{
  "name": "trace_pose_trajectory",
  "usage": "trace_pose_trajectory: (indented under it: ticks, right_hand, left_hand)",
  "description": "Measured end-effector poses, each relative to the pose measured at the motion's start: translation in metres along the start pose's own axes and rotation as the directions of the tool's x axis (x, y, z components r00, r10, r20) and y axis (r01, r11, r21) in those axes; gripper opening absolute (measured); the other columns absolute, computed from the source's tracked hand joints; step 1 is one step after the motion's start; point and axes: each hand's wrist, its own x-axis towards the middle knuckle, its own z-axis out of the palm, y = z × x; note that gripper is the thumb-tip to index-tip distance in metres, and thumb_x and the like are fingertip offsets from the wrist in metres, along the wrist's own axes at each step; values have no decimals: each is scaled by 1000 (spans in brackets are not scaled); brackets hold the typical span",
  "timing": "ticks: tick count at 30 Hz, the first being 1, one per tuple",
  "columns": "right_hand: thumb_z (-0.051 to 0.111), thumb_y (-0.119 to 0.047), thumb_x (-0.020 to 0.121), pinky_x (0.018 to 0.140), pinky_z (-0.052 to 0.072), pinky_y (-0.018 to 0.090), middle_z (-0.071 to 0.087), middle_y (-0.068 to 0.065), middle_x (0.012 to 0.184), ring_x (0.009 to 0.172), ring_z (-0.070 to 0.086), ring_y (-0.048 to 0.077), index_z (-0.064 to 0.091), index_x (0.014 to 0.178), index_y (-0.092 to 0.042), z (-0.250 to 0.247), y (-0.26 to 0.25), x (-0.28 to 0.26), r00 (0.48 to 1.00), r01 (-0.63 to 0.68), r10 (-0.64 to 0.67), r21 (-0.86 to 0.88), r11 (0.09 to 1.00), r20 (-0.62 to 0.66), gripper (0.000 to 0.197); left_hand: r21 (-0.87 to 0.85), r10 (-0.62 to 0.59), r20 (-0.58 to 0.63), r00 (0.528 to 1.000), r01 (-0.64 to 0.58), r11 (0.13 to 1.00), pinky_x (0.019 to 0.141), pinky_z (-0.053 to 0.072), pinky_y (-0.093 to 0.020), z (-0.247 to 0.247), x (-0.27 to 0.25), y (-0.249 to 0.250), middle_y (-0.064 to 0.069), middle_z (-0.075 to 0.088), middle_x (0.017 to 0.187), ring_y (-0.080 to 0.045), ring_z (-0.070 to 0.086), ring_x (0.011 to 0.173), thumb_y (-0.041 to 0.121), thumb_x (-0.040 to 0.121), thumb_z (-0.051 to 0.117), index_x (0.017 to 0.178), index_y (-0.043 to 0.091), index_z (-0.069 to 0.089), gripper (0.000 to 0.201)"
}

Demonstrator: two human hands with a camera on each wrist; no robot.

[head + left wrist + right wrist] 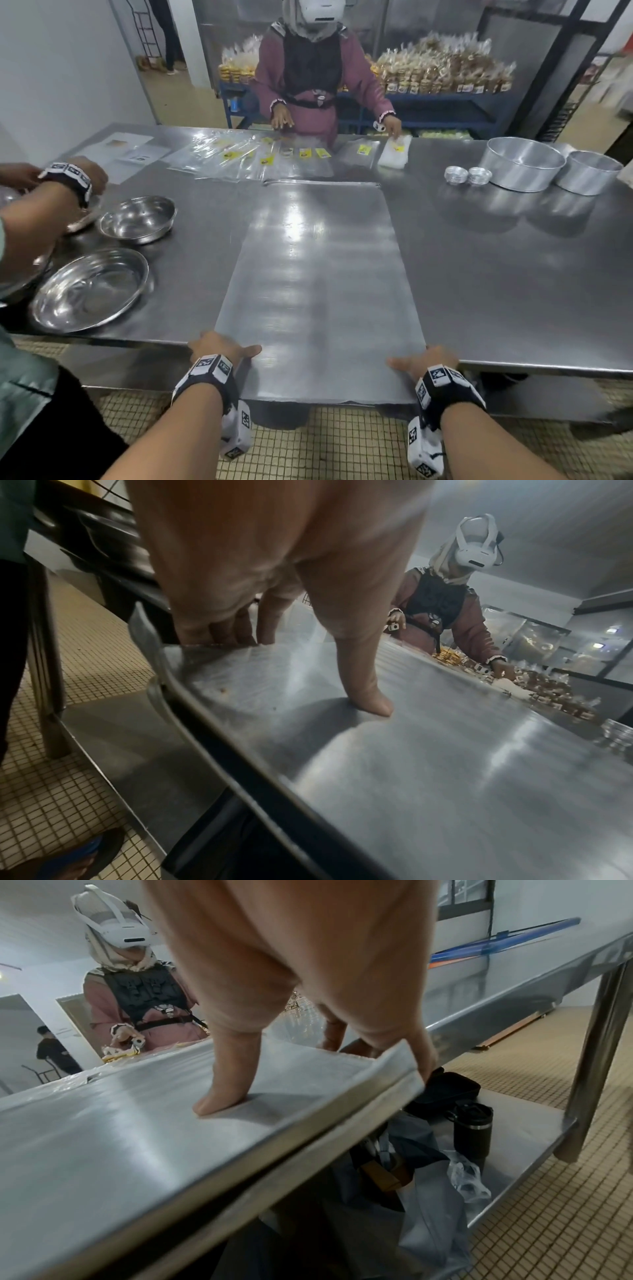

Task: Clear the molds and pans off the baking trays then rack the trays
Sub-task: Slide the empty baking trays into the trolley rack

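Steel table (496, 274), baking tray (308, 274) overhanging edge, both hands (219, 347) (428, 361) gripping corners

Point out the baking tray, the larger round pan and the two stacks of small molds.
baking tray (318, 291): head view, bare middle.
larger round pan (520, 169): head view, outer wall.
small molds (468, 175): head view, the two stacks' adjoining rims.

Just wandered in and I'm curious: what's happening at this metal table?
A person grips the near corners of a bare baking tray with the left hand and right hand, its near edge overhanging the steel table. Round pans and small molds sit off to the right. Across the table, another person handles plastic bags.
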Motion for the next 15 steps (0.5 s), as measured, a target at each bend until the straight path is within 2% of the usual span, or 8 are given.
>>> trace_pose_trajectory:
  ticks: [3, 6, 10, 13, 15]
  right_hand:
    - [80, -64, 61, 94, 49, 30, 68, 5, 109, 110, 62, 25, 66, 110, -12, -3, 10, 3, 1000, 23, -23, 2, 1000, -5, 73]
    - [83, -63, 58, 95, 51, 32, 67, 9, 114, 113, 61, 27, 63, 114, -6, -12, 21, 4, 1000, -5, 4, 51, 999, 20, 82]
    - [90, -57, 48, 94, 53, 37, 66, 12, 115, 115, 59, 31, 64, 114, -3, -19, 45, 11, 997, -28, 23, 78, 997, 67, 89]
    - [92, -59, 39, 97, 51, 40, 64, 13, 119, 118, 56, 32, 63, 115, -2, -22, 64, 17, 996, -28, 21, 79, 996, 81, 99]
    - [93, -61, 29, 96, 52, 41, 64, 13, 119, 117, 57, 32, 62, 114, -2, -25, 78, 25, 993, -41, 32, 73, 997, 115, 109]
  left_hand:
    - [-12, -30, 6, 1000, 30, 999, 95, 52, -45, -2, -23, 5, -22, 62, 121, -39, 61, 112, 56, 37, 95, 113, 0, 65, 98]
    - [-13, -58, 12, 998, 58, 998, 97, 48, -42, 2, -40, 8, -23, 57, 127, -39, 56, 118, 50, 47, 96, 118, -1, 62, 94]
    - [64, -78, 37, 996, 75, 995, 82, 44, -34, 11, -58, 14, -11, 58, 125, -29, 55, 111, 80, 53, 75, 130, 7, 57, 107]
    - [185, -53, 78, 996, 37, 982, 69, 35, -31, 27, -63, 13, -8, 56, 122, -23, 47, 90, 85, 48, 72, 129, 14, 56, 109]
    - [297, -34, 95, 995, 5, 955, 70, 34, -33, 42, -60, 7, -7, 57, 119, -23, 50, 93, 92, 43, 65, 127, 17, 59, 113]
